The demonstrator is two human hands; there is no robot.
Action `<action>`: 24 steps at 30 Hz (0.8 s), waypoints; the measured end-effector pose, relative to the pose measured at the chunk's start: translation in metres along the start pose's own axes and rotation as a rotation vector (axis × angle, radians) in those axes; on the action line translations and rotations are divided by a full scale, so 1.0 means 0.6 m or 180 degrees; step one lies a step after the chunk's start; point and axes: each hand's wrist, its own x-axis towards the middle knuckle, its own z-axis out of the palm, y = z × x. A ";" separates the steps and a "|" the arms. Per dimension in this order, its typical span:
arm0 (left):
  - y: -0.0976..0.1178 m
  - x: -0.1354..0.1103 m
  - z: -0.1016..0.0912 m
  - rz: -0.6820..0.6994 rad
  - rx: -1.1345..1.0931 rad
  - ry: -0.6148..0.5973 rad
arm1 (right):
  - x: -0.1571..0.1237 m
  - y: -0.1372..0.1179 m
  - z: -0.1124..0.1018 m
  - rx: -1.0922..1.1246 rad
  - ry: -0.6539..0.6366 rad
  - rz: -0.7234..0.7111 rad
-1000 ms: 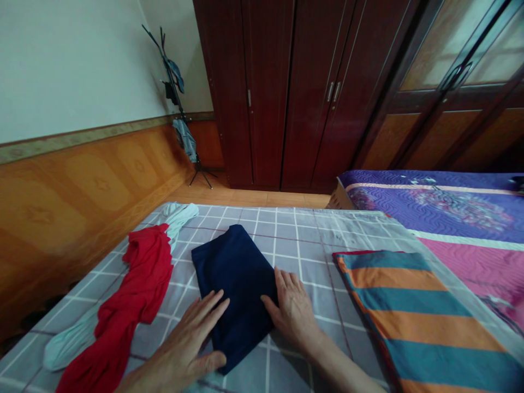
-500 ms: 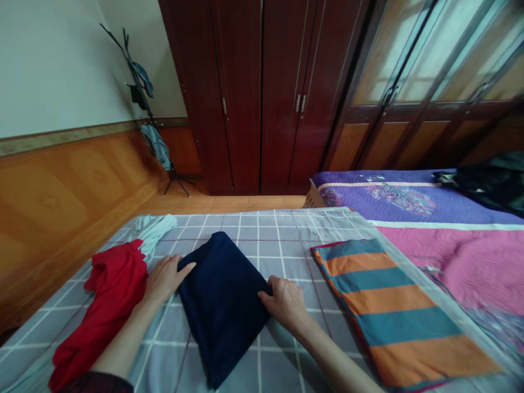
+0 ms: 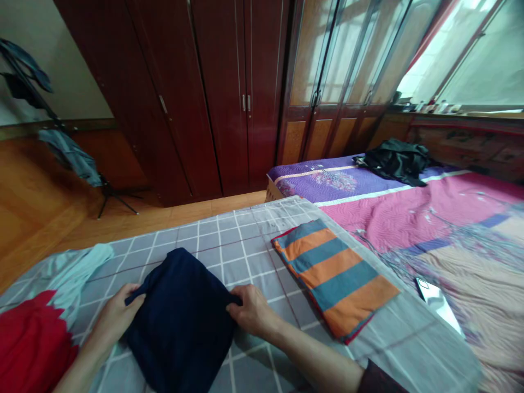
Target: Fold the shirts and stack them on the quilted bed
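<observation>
A folded navy blue cloth [image 3: 180, 316] lies on the grey checked sheet [image 3: 229, 245] in front of me. My left hand [image 3: 115, 315] grips its left edge, fingers curled under the fabric. At the right edge my right hand [image 3: 250, 309] pinches the cloth, which bulges up a little between both hands. A red garment [image 3: 30, 338] lies to the left, touching a pale mint one [image 3: 77, 267].
A folded orange and teal striped cloth [image 3: 333, 273] rests to the right. A phone [image 3: 438, 303] lies on the pink and purple bedspread [image 3: 409, 213], with a black garment [image 3: 395, 161] further back. Dark wooden wardrobes [image 3: 213, 93] and a coat stand [image 3: 61, 147] stand behind.
Both hands went from lying flat on the navy cloth to gripping its two side edges and lifting it slightly. My view has swung right, showing more of the bed.
</observation>
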 end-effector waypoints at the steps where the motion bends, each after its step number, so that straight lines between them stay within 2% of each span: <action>1: 0.004 -0.003 0.002 -0.0155 -0.0360 -0.0077 | -0.006 0.002 -0.005 0.0149 -0.0056 0.0000; 5: 0.036 -0.034 0.016 -0.0757 -0.1621 -0.0645 | -0.044 0.016 -0.027 0.0897 -0.0182 0.0026; 8: 0.076 -0.063 0.031 -0.0851 -0.2157 -0.1108 | -0.077 0.031 -0.050 0.1867 -0.0272 0.0099; 11: 0.125 -0.080 0.046 -0.0843 -0.2451 -0.1300 | -0.106 0.050 -0.084 0.2166 -0.0258 0.0156; 15: 0.211 -0.083 0.068 -0.0452 -0.2559 -0.1433 | -0.142 0.080 -0.146 0.2253 -0.0032 0.0257; 18: 0.291 -0.079 0.085 -0.0047 -0.2712 -0.1718 | -0.171 0.100 -0.199 0.2327 0.0245 0.0406; 24: 0.462 -0.071 0.114 0.0615 -0.3292 -0.2145 | -0.234 0.131 -0.301 0.2250 0.1138 0.0367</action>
